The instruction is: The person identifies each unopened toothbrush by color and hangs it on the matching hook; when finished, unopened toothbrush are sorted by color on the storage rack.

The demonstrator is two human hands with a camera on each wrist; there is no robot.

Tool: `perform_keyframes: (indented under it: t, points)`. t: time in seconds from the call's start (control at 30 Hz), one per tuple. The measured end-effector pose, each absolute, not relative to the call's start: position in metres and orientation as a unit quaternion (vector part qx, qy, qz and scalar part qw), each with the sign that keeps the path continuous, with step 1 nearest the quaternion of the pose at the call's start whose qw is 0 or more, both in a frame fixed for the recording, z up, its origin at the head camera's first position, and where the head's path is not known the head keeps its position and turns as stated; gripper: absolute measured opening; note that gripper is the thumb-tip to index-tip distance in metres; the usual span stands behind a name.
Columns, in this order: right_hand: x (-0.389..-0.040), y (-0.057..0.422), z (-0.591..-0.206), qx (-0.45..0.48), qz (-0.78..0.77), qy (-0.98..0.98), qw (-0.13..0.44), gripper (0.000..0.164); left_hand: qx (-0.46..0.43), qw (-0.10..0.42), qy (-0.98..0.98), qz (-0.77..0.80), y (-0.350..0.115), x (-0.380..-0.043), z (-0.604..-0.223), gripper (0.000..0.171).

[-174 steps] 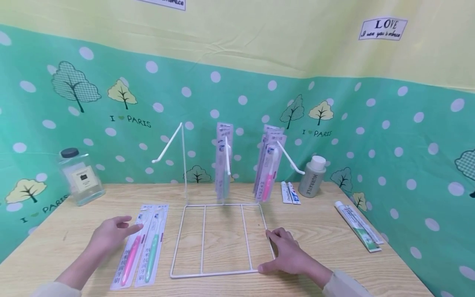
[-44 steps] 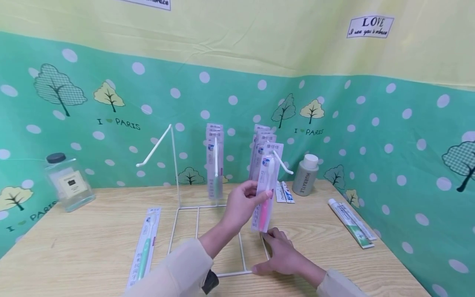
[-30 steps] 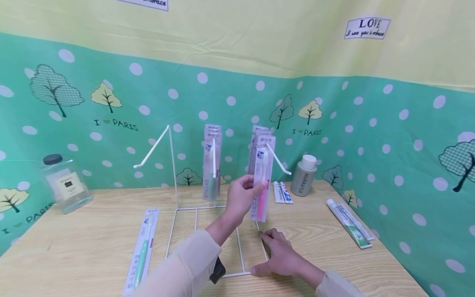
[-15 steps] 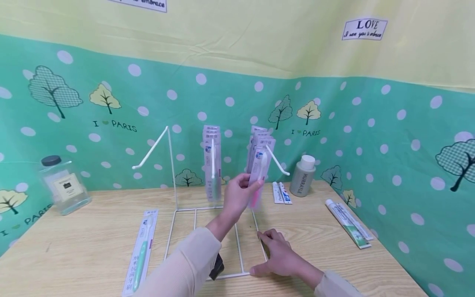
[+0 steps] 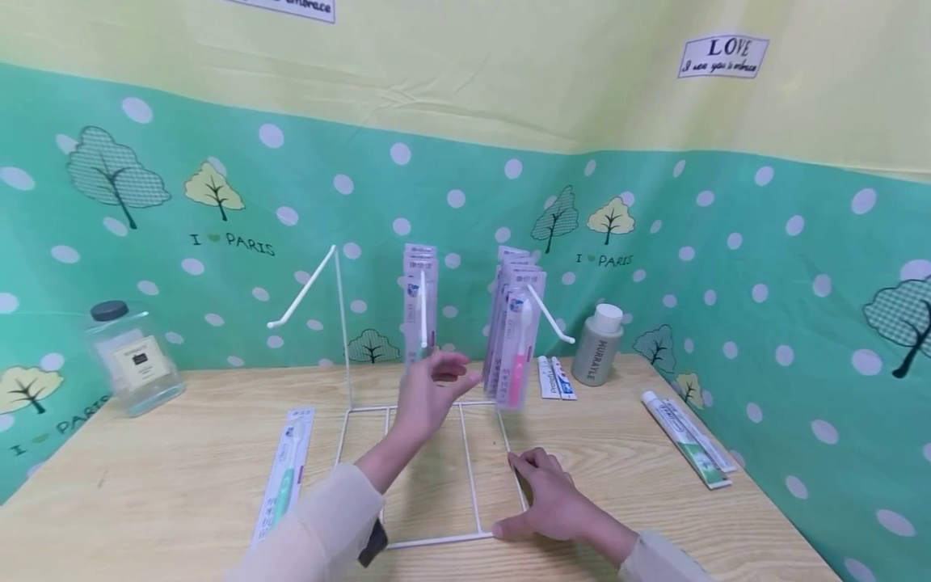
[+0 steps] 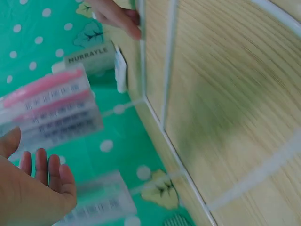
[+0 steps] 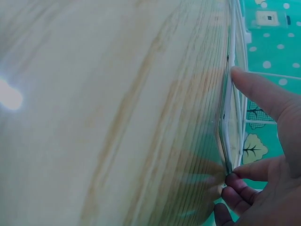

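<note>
Packaged toothbrushes hang on two hooks of a white wire display rack (image 5: 465, 461). The front one on the right hook is a pink toothbrush (image 5: 520, 347) in clear packaging. My left hand (image 5: 425, 400) is just left of it, fingers apart and holding nothing; in the left wrist view a gap shows between the hand (image 6: 37, 188) and the packs. Several packs, a green toothbrush (image 5: 422, 303) among them, hang on the middle hook, partly behind my left hand. My right hand (image 5: 549, 497) holds the rack base at its front right corner, thumb and fingers on the wire.
The left hook (image 5: 301, 291) carries nothing. Left of the rack lies a packaged green toothbrush (image 5: 284, 469), partly under my sleeve. A glass bottle (image 5: 138, 360) stands back left. On the right are a grey bottle (image 5: 599, 346), small tubes (image 5: 555, 378) and a toothpaste tube (image 5: 684, 440).
My left hand took the pink toothbrush from the table, hung it on the right hook, then let go and moved left. My right hand has stayed on the rack base.
</note>
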State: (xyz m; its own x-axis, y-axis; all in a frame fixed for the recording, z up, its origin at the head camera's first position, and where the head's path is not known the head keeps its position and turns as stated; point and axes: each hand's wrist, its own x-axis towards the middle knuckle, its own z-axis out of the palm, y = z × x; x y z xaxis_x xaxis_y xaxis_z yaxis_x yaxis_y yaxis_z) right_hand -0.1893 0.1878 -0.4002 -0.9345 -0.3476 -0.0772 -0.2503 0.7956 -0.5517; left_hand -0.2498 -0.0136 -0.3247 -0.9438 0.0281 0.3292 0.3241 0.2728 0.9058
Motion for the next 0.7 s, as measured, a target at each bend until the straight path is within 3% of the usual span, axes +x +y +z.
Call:
perform_keyframes:
  t: [0.43, 0.7]
  points:
    - [-0.191, 0.190, -0.403, -0.162, -0.277, 0.943, 0.087, 0.103, -0.082, 0.120, -0.876, -0.459, -0.117, -0.223, -0.336, 0.041]
    - [-0.191, 0.190, -0.403, -0.164, -0.279, 0.942, 0.087, 0.103, -0.007, 0.065, -0.935, -0.348, -0.186, -0.207, -0.359, 0.066]
